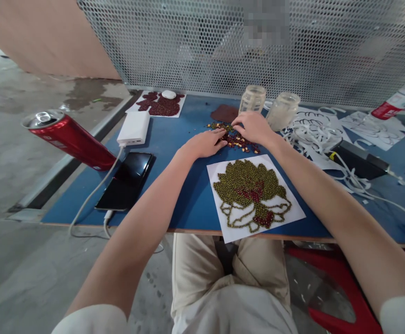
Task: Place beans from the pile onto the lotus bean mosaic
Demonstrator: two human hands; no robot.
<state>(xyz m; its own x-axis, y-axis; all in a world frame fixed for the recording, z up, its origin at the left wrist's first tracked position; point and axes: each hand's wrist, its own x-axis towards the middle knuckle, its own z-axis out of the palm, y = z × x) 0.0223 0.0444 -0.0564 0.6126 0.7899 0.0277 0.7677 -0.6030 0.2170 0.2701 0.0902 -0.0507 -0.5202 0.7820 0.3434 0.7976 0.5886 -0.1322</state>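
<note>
A loose pile of mixed beans and kernels (241,143), dark red, green and yellow, lies on the blue table. My left hand (205,143) rests at the pile's left edge, fingers stretched out and thumb apart. Over the pile's right side, my right hand (254,127) has its fingers bent down and drawn together at the beans; anything between the fingertips is hidden. Nearer to me is a white sheet with a flower picture (249,185) made of green beans, with dark red beans in its middle and at the bottom. Several of its lower petals are outlined in green with white inside.
Two glass jars (252,99) stand behind my right hand, near a brown patch (224,112). A red can (73,139), white power bank (134,127) and phone (126,181) are at left. Tangled white strips (316,137), a black box (359,160) and a bottle (394,104) lie right.
</note>
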